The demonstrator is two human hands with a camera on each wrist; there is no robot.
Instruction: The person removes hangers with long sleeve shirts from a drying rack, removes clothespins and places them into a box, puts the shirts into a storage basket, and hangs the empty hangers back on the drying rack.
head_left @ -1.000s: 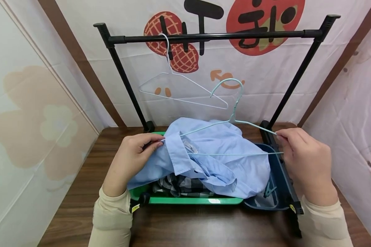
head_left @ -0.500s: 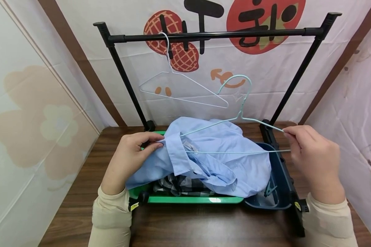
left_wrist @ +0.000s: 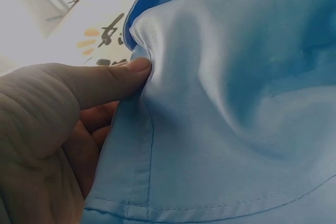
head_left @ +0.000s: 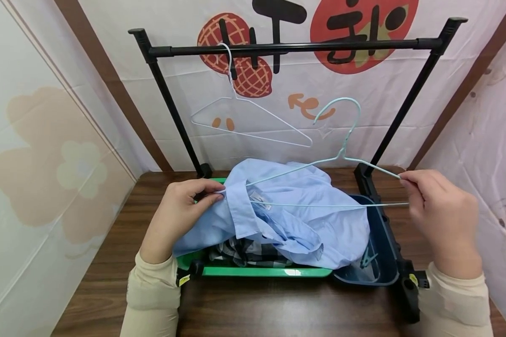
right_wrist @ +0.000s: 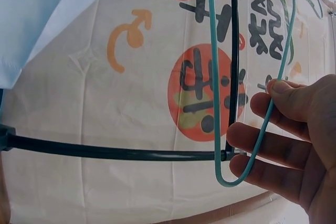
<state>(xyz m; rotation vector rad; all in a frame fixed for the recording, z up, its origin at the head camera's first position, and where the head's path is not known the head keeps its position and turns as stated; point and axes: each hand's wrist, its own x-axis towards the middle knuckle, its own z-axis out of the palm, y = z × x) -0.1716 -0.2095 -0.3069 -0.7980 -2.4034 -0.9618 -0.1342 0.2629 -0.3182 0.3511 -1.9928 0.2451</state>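
Observation:
A light blue collared shirt (head_left: 320, 229) lies heaped over a green tray (head_left: 270, 272). My left hand (head_left: 177, 213) pinches the shirt's cloth just left of the collar, thumb on top in the left wrist view. In my right hand (head_left: 444, 215) is the right arm of a mint-green wire hanger (head_left: 343, 153), pinched between thumb and forefinger. The right wrist view shows the other fingers spread behind the hanger's bent end. The hanger's left end passes under the collar and is hidden in the shirt. Its hook points up, apart from the rack.
A black clothes rack (head_left: 303, 47) stands behind, with a white hanger (head_left: 253, 135) on its bar. Black-and-white checked cloth (head_left: 253, 255) shows under the shirt. At right, a dark blue basket (head_left: 381, 262) holds a teal clothes peg (head_left: 368, 257).
My right hand has moved to the right, drawing the green hanger with it, and its hook has risen a little. My left hand stays in place on the shirt.

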